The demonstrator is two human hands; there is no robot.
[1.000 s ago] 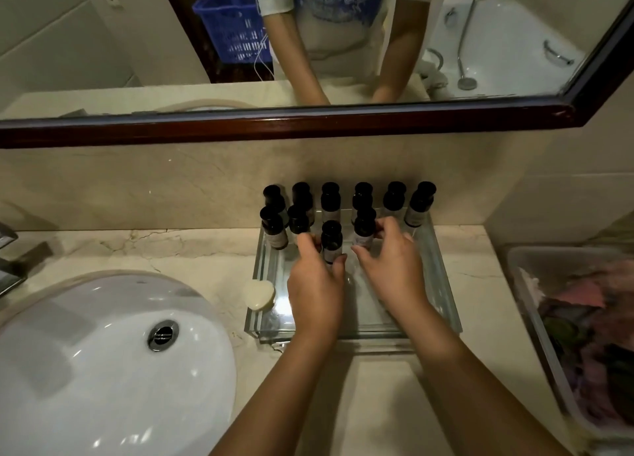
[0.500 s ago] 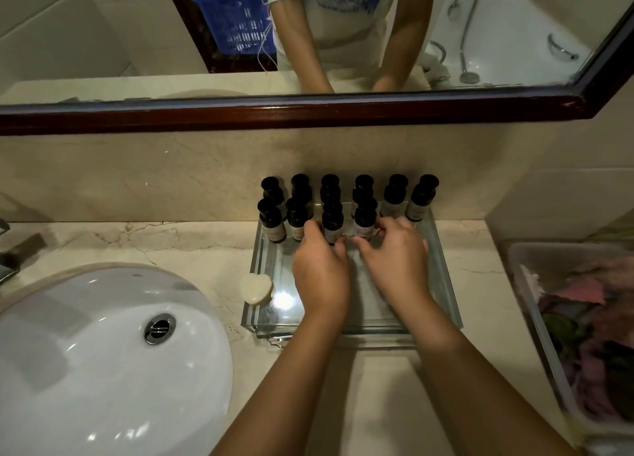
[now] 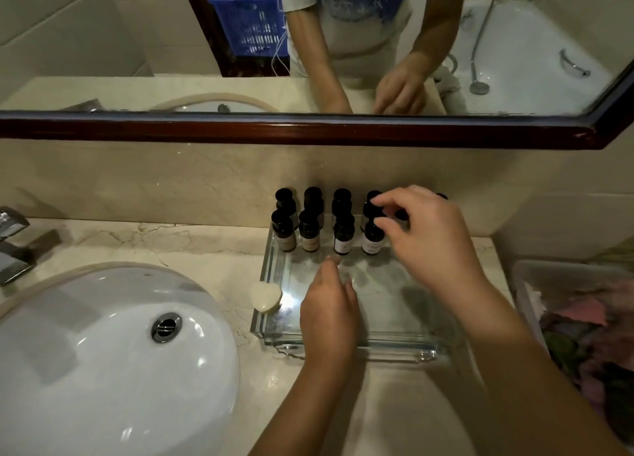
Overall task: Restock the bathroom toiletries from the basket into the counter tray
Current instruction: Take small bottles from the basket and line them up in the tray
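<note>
At the far left lies the sink, sunk into the marble table. A pale soap sits against the left rim of the glass tray, which stands centre frame against the back wall. The bottles, dark-capped and upright, stand in two rows along the tray's far edge. The near part of the tray is bare glass.

The left hand lies low over the tray's near half. Its fingers are straight and together, pointing at the front row. It holds nothing, and its fingertips stop just short of the bottles.

The right hand hangs over the right end of the rows with its fingers curled down among the caps. Thumb and forefinger sit either side of one cap, but I cannot tell whether they actually pinch it. The hand hides the bottles beneath it.

At the right edge stands a clear bin of blurred coloured items. A blue basket shows only in the mirror, upper centre-left.

The step in hand looks like squaring up the rows, not fetching. Restocking seems well along. The next move calls for a light touch on the caps: the bottles are narrow and closely packed, so one nudge could topple its neighbours.
</note>
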